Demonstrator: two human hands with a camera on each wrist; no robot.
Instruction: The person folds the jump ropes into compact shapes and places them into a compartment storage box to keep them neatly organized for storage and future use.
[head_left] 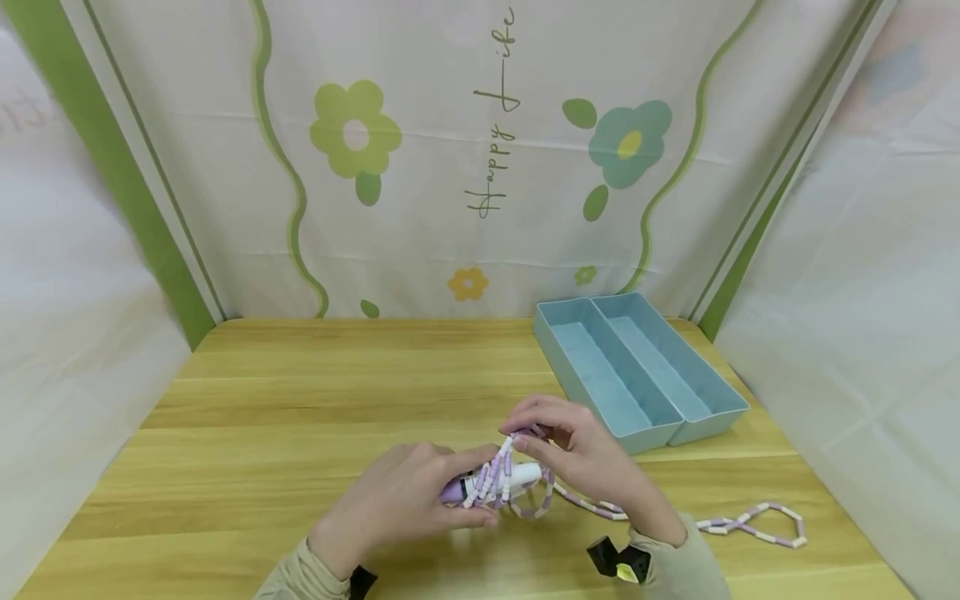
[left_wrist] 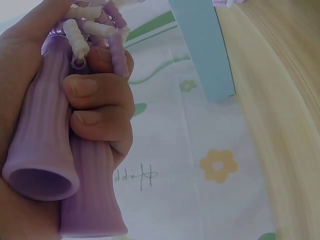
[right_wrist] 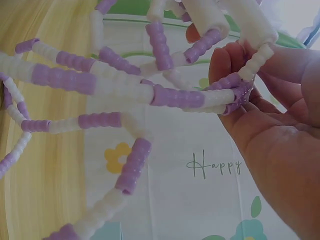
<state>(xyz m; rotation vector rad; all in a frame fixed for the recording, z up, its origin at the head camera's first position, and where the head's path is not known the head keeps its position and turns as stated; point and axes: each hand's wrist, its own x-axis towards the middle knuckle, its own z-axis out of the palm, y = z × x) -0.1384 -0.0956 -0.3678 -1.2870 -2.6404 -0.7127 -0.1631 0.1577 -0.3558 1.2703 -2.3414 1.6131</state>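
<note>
1. Handles, a pale purple pair, sat together in the left hand, its fingers wrapped firmly round them.
2. Beaded rope in purple and white crossed over them, and the right hand pinched several gathered strands between thumb and fingers.
3. The rest of it trailed past the right wrist across the table, near two blue trays standing side by side.
4. From where I stood, it looked like bundling the rope at the handles, though winding or unwinding I couldn't tell.
5. The next move seemed to need a steady left hold and careful handling of the slack.
</note>
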